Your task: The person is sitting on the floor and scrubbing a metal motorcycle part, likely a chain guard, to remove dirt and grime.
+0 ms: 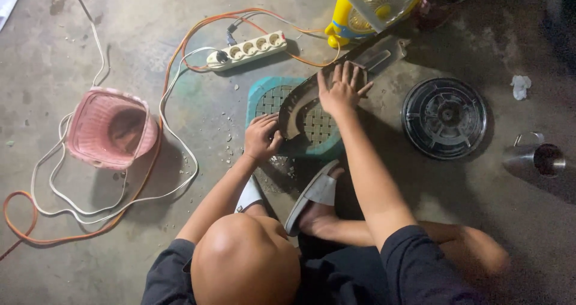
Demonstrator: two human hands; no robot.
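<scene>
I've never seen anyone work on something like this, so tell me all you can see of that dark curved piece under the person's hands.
The dark curved piece is long, flat and arched, looks like grimy metal or plastic, with a slotted end near the yellow fan. It lies slanted across a teal perforated mat on the concrete floor. The right hand presses flat on its middle; the left hand grips its lower end. Crumbs of debris lie beside it.
</scene>
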